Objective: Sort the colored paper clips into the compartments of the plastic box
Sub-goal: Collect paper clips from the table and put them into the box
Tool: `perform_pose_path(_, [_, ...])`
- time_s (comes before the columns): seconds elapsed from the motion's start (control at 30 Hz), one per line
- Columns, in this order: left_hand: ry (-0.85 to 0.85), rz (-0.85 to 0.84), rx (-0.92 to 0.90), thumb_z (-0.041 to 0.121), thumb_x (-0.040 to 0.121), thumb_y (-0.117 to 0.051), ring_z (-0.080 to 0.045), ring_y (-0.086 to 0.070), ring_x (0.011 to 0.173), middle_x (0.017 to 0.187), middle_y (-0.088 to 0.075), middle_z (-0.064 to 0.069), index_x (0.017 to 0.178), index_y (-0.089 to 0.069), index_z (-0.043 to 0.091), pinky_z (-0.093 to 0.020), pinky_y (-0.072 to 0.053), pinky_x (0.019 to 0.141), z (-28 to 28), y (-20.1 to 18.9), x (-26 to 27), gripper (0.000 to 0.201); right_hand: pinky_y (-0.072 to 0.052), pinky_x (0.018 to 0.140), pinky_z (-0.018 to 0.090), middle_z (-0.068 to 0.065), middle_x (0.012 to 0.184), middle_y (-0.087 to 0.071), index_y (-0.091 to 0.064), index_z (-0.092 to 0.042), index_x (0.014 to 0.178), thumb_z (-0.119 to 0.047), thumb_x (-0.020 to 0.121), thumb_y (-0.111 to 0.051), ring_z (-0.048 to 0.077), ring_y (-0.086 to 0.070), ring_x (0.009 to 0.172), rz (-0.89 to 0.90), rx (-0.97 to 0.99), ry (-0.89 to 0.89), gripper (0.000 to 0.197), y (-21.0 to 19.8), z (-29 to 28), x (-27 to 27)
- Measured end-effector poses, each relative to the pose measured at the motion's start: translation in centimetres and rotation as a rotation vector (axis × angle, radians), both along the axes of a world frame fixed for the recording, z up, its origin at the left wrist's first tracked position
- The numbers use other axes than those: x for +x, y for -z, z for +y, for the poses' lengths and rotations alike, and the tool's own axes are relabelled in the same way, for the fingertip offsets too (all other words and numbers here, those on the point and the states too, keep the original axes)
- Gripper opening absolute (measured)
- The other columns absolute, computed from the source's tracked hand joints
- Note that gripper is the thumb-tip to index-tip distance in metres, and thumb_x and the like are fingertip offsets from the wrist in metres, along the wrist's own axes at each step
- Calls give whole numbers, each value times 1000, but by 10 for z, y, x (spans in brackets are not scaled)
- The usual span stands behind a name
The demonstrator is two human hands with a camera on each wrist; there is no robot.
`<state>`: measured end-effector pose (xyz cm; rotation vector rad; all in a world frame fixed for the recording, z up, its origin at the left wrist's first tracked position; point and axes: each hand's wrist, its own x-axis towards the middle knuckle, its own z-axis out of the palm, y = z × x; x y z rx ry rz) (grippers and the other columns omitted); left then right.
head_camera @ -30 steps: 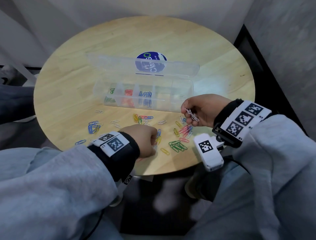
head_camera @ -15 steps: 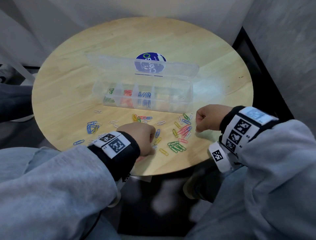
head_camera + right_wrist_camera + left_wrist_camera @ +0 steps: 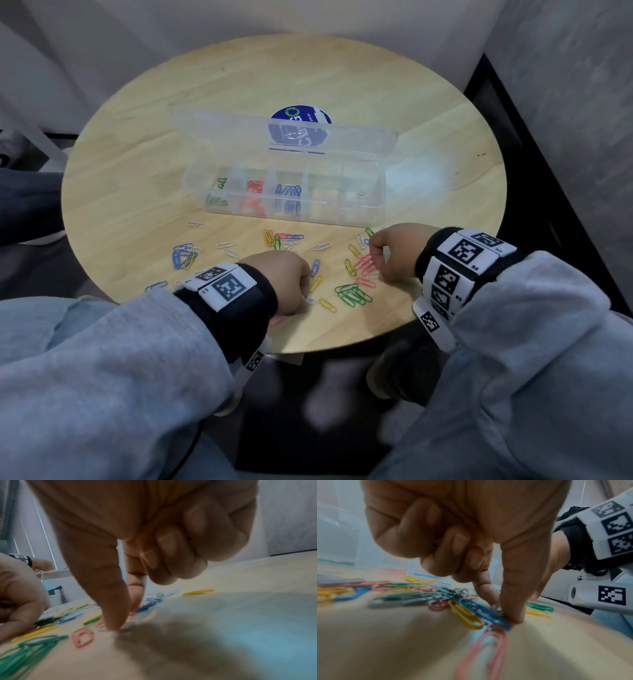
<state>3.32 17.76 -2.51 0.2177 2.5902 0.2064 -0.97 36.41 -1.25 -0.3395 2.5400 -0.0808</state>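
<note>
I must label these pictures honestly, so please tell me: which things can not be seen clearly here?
- Head view: the left hand covers its own fingertips and what they pinch.
- Left wrist view: a silvery clip between the fingertips is mostly hidden; the near pink clip is blurred.
- Right wrist view: the pale clip under the right hand is blurred; a grip cannot be judged.
- Head view: the plastic box right compartments' contents are too faint.

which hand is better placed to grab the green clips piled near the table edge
Right, probably. The green clips lie just inboard of the right hand, which pinches at a silver clip. The left hand is farther off, pinching silver clips.
</note>
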Motion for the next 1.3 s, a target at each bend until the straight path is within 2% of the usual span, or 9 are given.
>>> perform_pose_path(0.13, [-2, -37, 10, 29, 77, -65, -13, -52, 74, 69, -53, 10, 65, -51, 26, -21, -33, 54, 0, 1, 0, 19, -45, 68, 25, -5, 80, -56, -50, -23, 71, -9, 78, -55, 17, -50, 73, -12, 22, -39, 16, 2, -2, 0])
perform_pose_path(0.27, [5, -40, 7, 26, 77, -65, -14, -54, 73, 73, -58, 8, 65, -52, 24, -21, -33, 53, 1, -2, 1, 18, -47, 66, 26, -6, 64, -50, -46, -19, 60, -7, 74, -51, 17, -49, 66, -44, 51, -13, 19, 6, -5, 0])
perform_pose_path(0.4, [-39, -79, 99, 21, 74, -66, -11, -52, 63, 62, -57, 8, 59, -53, 23, -20, -35, 52, -2, -3, 0, 19, -42, 57, 21, -5, 58, -58, -56, -17, 59, -11, 73, -62, 14, -48, 56, -184, -152, 155, 16, -12, 7, -7])
perform_pose_path(0.47, [-94, -93, 182, 18, 73, -66, -7, -51, 56, 58, -57, 8, 60, -56, 21, -19, -38, 51, -5, -7, -1, 16, -31, 50, 21, -1, 52, -47, -58, -18, 55, -12, 72, -66, 16, -38, 51, -233, -324, 275, 19, -20, 16, -14])
perform_pose_path(0.63, [-361, -209, 623, 12, 70, -74, -11, -48, 54, 63, -60, -2, 56, -58, 18, -20, -38, 55, -17, -27, -9, 22, -26, 35, 15, 8, 61, -44, -46, -9, 59, 4, 81, -51, 14, -35, 49, -273, -765, 638, 26, -27, 30, -23])
perform_pose_path(0.77, [-666, -246, 1023, -9, 82, -57, -5, -43, 33, 44, -56, 1, 60, -48, 11, -12, -33, 36, -26, -35, -16, 31, -26, 33, 12, 8, 65, -44, -41, -9, 62, 8, 87, -40, 9, -40, 39, -269, -983, 795, 30, -30, 33, -27])
perform_pose_path(0.97, [-904, -334, 1289, -3, 89, -47, -5, -52, 43, 52, -58, 0, 86, -63, 12, -10, -42, 39, -25, -42, -16, 22, -32, 35, 10, 5, 65, -45, -52, -8, 70, 6, 90, -30, 9, -44, 43, -236, -1065, 910, 32, -32, 34, -29])
perform_pose_path(1.1, [-1007, -392, 1358, 3, 89, -41, -6, -54, 41, 57, -52, 0, 90, -64, 7, -11, -44, 38, -24, -43, -18, 23, -33, 36, 10, 8, 68, -44, -47, -7, 68, 7, 87, -24, 13, -41, 52, -290, -1154, 989, 33, -30, 31, -25])
perform_pose_path(1.3, [-914, -312, 1089, 17, 89, -53, -6, -44, 40, 58, -51, 1, 80, -65, 12, -12, -33, 37, -11, -37, -23, 16, -32, 35, 13, -3, 55, -49, -56, -11, 68, -21, 91, -55, 5, -46, 38, -297, -1082, 916, 25, -26, 33, -30])
